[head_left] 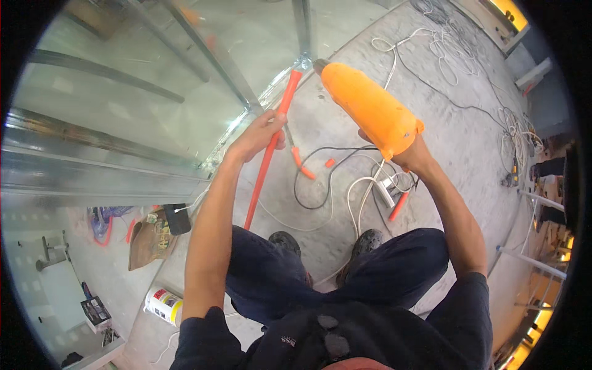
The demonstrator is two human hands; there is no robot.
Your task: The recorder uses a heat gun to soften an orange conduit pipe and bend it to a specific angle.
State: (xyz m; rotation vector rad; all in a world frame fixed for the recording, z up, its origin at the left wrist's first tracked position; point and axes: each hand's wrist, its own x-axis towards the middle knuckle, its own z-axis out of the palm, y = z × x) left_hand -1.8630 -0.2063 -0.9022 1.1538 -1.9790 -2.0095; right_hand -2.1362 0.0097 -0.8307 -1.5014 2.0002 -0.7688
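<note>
My left hand is closed around an orange plastic conduit pipe, which slants from near my left knee up toward the metal wall track. In my right hand is an orange heat gun, gripped by its handle, most of the fingers hidden behind its body. Its dark nozzle points left, close to the widened upper end of the pipe but apart from it. Beyond the pipe, a bent orange conduit piece and a short orange offcut lie on the floor.
Looped cables and a white power strip lie on the concrete before my shoes, beside another orange pipe piece. Metal studs stand at left. A brown pouch and white bucket sit left. More cables tangle far right.
</note>
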